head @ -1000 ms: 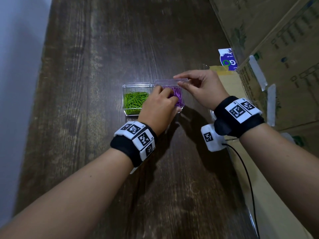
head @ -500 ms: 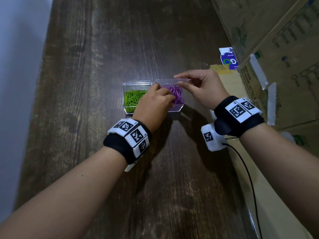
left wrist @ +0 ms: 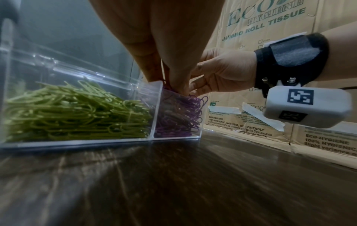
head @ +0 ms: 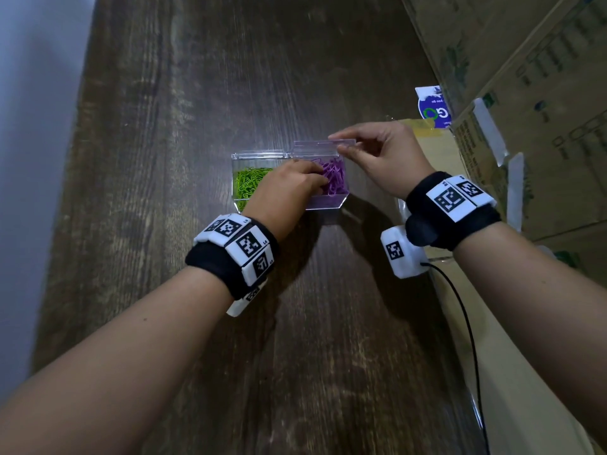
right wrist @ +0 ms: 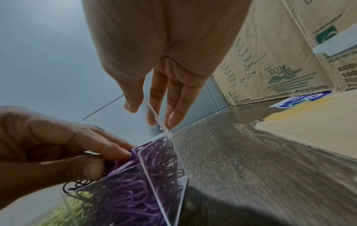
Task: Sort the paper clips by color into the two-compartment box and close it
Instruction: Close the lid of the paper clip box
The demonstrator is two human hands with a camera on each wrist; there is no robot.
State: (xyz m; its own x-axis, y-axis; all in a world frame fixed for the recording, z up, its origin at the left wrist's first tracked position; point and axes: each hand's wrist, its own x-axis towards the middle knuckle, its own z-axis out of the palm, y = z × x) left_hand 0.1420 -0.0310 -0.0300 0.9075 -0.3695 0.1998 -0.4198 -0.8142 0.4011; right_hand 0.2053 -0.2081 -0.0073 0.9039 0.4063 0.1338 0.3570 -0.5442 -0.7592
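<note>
Dark wooden table (head: 203, 93): clear box (head: 328, 203), green/purple clips.

You've got bare tabletop (head: 203, 93) to the left, front and behind the box (head: 328, 203). Right side's tight: cardboard cartons (head: 542, 93) wall it off, and the raised lid (head: 323, 147) blocks the purple compartment from behind.
</note>
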